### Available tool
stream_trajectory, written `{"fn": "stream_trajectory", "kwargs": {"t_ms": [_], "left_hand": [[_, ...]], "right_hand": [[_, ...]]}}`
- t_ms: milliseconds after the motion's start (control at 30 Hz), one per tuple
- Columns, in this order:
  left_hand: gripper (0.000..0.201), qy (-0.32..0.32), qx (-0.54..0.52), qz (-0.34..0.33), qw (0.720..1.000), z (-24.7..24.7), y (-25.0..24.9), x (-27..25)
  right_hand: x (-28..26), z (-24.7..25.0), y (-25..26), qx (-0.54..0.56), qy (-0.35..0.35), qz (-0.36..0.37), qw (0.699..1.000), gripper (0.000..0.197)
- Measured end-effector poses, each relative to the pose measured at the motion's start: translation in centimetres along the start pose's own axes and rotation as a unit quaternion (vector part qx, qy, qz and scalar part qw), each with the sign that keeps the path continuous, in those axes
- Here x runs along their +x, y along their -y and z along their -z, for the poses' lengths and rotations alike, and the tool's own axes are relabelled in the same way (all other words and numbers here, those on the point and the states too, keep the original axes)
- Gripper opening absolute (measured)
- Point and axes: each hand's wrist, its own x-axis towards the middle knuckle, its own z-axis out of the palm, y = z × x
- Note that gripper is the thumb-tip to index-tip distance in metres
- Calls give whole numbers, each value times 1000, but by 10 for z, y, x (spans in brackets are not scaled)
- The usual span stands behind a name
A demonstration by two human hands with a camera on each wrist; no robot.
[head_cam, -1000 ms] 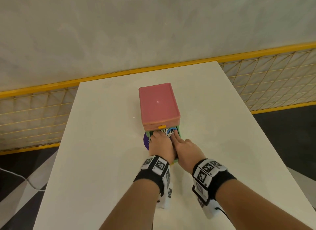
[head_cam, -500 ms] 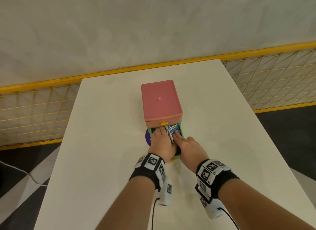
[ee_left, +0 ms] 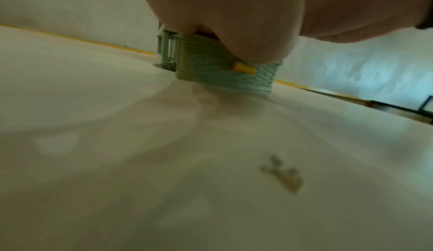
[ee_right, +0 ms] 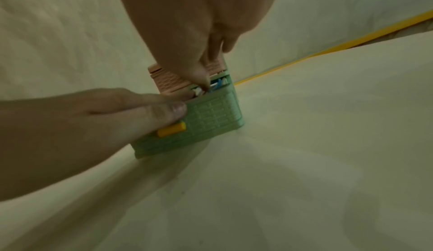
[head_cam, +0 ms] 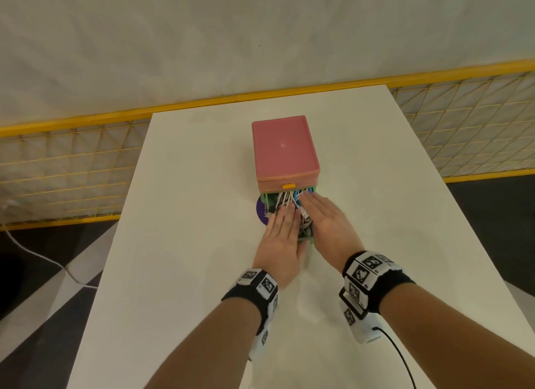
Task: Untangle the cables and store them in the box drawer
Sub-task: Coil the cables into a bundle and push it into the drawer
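Hands flat over the cable drawer

Cables (head_cam: 289, 206), white with some blue, lay heaped in the pulled-out green drawer (ee_right: 211, 118) of a pink-topped box (head_cam: 285, 148). Both hands were released, fingers straight: the left hand (head_cam: 282, 244) lay over the drawer's near left part, the right hand (head_cam: 324, 223) over its right side, fingertips on the cables. The box stood mid-way along a white bench (head_cam: 179, 244). Behind ran a yellow wire fence (head_cam: 66, 171) and a pale wall (head_cam: 260, 35); the floor (head_cam: 29, 273) was dark.
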Motion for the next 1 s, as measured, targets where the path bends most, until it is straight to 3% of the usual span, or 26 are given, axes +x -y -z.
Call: {"fn": "stream_trajectory", "kwargs": {"t_ms": [100, 167, 233, 300, 400, 467, 600, 733, 800, 933, 1000], "left_hand": [[58, -5, -130, -17, 991, 15, 4, 1], [46, -44, -199, -12, 979, 29, 9, 0], [40, -110, -165, 7, 980, 33, 14, -2], [50, -126, -89, 28, 988, 31, 17, -4], [63, -21, -3, 68, 997, 27, 6, -4], [60, 35, 64, 88, 993, 24, -4, -2], [61, 87, 180, 88, 976, 25, -11, -1], [54, 110, 147, 87, 979, 42, 1, 2], [46, 57, 69, 87, 992, 57, 12, 7], [45, -162, -72, 62, 982, 78, 33, 18], [51, -160, -72, 50, 983, 83, 36, 33]], "right_hand": [[-5, 0, 5, 20, 113, 54, 992, 62], [-5, 0, 6, 10, 134, 56, 989, 60], [-4, 0, 8, -15, 144, 47, 988, 61], [-2, 0, 10, -37, 159, 42, 986, 63], [-1, 4, 12, -37, 171, 35, 984, 68], [-1, 8, 14, -16, 163, 34, 986, 70], [1, 7, 18, -23, 173, 38, 984, 69], [7, 10, 24, -133, 223, 64, 963, 59], [8, 10, 23, -164, 231, 63, 957, 57], [8, 10, 23, -189, 252, 62, 947, 59], [10, 13, 25, -194, 259, 65, 944, 61]]}}
